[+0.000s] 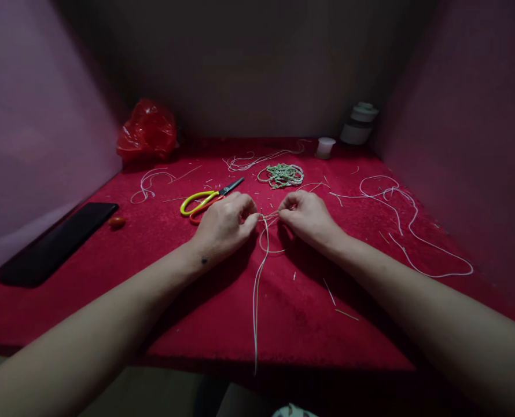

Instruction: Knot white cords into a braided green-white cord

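Note:
Thin pale cords [260,272] run between my two hands and hang down over the red cloth to the table's front edge. My left hand [234,219] pinches the cords at their left side, thumb and fingertips together. My right hand [305,214] holds them in a pinch a little to the right, with a small gap between the hands. A loop of cord lies just below that gap. Scissors [205,201] with yellow and orange handles lie partly behind my left hand. Beyond the hands sits a tangled bundle of green and white braided cord [283,175].
A black phone-like slab [58,244] and a small reddish-orange object [117,222] lie left. Behind are a red plastic bag [148,132], a white spool [325,148] and a lidded jar [359,124]. Loose white cord [435,243] curls at right; cord scraps dot the red tabletop [214,336].

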Demonstrator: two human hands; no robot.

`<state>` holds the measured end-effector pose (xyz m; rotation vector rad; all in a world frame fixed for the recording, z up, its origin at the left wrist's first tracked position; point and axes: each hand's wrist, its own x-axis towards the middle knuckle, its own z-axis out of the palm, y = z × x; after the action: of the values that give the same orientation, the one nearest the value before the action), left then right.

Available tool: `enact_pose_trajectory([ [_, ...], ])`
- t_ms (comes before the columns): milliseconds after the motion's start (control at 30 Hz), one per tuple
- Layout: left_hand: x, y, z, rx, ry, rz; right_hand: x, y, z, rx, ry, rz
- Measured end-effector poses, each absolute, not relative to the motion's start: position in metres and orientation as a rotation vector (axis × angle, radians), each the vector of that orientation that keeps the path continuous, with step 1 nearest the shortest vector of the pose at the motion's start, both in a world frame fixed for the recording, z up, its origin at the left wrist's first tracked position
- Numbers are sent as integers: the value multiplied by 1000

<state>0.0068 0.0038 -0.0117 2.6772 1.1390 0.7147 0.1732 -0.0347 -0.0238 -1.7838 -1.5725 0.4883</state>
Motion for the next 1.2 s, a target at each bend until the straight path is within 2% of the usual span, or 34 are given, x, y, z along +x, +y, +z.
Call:
enact_pose_trajectory([
  [167, 6, -11, -1, 2594, 1097, 386, 199, -34, -17, -1809, -1347, 399],
  [400, 10, -26, -6, 2810, 1198, -18, 222, -33, -9, -1668, -1076, 478],
  [533, 10, -27, -8, 2829, 1273, -69, 234, -28, -3, -1539, -861, 572],
  [700, 9, -26, -8, 2833, 1263, -86, 254, -24, 6, -1191, -366, 1087],
  [767, 9, -26, -8, 2835, 1251, -101, 263, -24, 9, -1075, -277, 1176],
  [933, 10, -27, -7, 2875, 1247, -115, 283, -28, 15, -977, -208, 1080],
  [1200, 10, -26, -8, 2904, 1204, -115, 300, -33, 27, -1162, -300, 912],
])
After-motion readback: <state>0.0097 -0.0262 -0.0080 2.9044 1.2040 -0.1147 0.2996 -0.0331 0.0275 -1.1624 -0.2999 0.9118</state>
